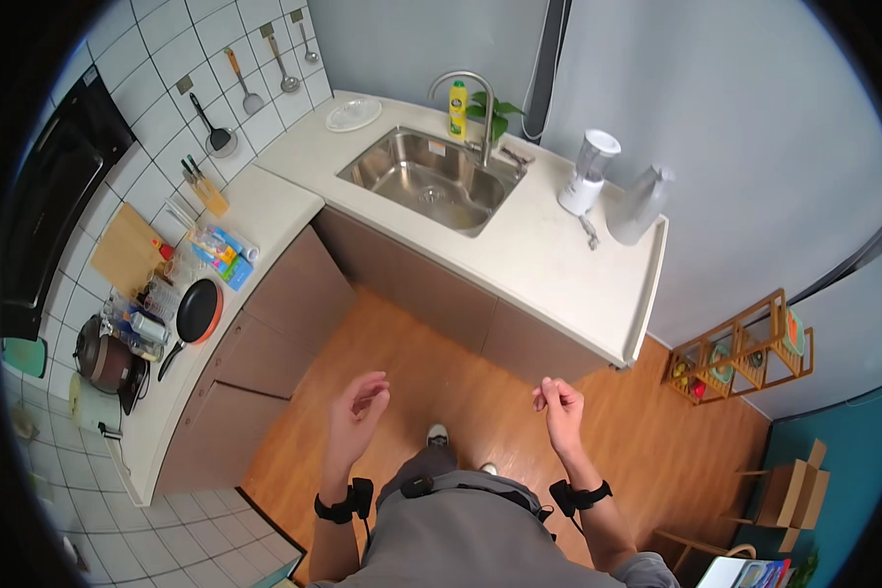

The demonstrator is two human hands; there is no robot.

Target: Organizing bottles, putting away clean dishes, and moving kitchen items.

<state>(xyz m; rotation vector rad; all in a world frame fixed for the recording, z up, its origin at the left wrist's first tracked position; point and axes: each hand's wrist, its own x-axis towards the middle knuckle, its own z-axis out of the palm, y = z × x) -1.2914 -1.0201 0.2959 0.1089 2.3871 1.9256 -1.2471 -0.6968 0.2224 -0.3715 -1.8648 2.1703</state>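
Both hands hang in the air over the wooden floor, and neither holds anything. My left hand [360,406] has its fingers bent and the thumb apart from them. It is nearest the brown base cabinets [264,360] on the left. Loosely curled, my right hand [561,408] has its thumb close against the fingers, below the front edge of the white countertop [529,257]. Set into that counter is a steel sink [430,187] with nothing in its basin. A curved faucet [489,117] and a yellow cleaner bottle [458,110] stand at its back rim.
On the right counter stand a blender [590,173] and a grey jug [639,206]. The left counter carries a frying pan [199,311], a knife block [206,189], packaged goods [224,253] and a rice cooker [106,356]. A wooden rack [742,353] is on the floor at right.
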